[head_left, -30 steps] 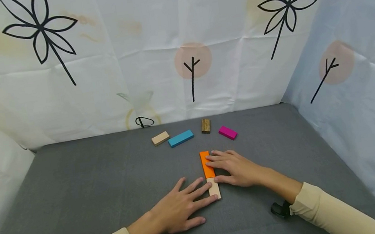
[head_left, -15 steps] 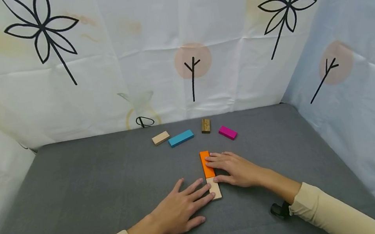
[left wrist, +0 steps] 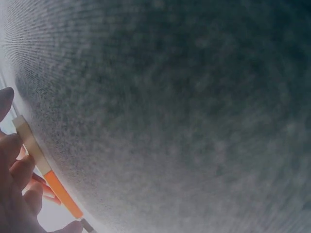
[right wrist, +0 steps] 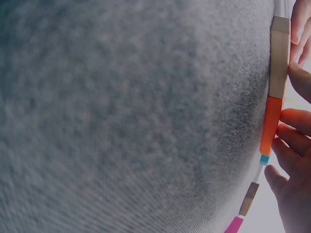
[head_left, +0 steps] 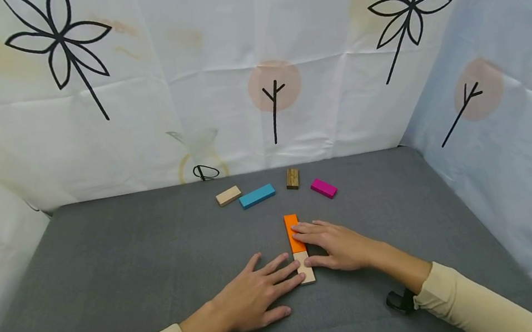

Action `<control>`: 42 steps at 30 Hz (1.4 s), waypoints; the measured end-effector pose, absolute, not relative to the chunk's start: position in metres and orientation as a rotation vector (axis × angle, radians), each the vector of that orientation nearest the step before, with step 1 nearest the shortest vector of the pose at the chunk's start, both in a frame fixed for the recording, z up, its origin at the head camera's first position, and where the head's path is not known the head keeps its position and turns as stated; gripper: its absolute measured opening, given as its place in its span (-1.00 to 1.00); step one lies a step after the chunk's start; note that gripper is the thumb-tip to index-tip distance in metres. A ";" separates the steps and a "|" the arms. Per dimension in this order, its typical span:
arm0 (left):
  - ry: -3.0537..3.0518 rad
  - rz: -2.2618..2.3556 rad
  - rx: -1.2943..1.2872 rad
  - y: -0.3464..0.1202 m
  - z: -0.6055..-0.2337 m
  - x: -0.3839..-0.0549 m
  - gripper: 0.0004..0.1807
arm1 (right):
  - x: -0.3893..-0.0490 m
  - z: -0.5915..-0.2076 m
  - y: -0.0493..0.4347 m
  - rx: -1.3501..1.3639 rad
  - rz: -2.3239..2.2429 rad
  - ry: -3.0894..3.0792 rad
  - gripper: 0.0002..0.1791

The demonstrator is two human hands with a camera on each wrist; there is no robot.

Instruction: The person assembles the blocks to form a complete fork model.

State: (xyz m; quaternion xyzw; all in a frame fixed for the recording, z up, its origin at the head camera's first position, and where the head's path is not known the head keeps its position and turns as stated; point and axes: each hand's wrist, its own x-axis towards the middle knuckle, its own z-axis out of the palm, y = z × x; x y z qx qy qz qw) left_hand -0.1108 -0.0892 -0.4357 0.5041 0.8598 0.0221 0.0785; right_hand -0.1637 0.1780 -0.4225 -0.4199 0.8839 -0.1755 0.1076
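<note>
An orange block (head_left: 291,223) and a pale wooden block (head_left: 308,277) lie end to end in one line on the grey cloth, their short ends meeting. My left hand (head_left: 260,296) is spread flat, two fingertips touching the pale block's left side and top. From the right, my right hand (head_left: 339,243) rests its fingertips on the orange block, with its thumb at the pale block's right edge. Both wrist views show the pale block (left wrist: 31,145) and the orange block (right wrist: 271,124) joined in a row beside the fingers.
Behind the hands lie a second pale block (head_left: 228,195), a blue block (head_left: 257,196), a brown wooden block (head_left: 292,179) and a magenta block (head_left: 324,188). A patterned white curtain (head_left: 215,83) closes off the grey table (head_left: 109,276) at the back and sides.
My right hand has slid slightly down toward the person, its fingers lower on the orange block. The left fingertips have drawn back a little to the left, and the pale block's near end shifted slightly right.
</note>
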 end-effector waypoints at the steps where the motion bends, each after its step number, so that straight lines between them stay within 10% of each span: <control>1: 2.571 0.069 1.508 -0.089 -0.436 -0.111 -0.30 | -0.164 -0.423 0.178 -1.232 -0.518 2.598 -0.29; 26: 2.559 0.164 1.487 -0.097 -0.425 -0.121 -0.32 | -0.162 -0.427 0.176 -1.220 -0.559 2.599 -0.28; 42: 2.995 0.246 0.824 -0.115 -0.423 -0.186 -0.26 | -0.162 -0.426 0.177 -1.220 -0.546 2.609 -0.30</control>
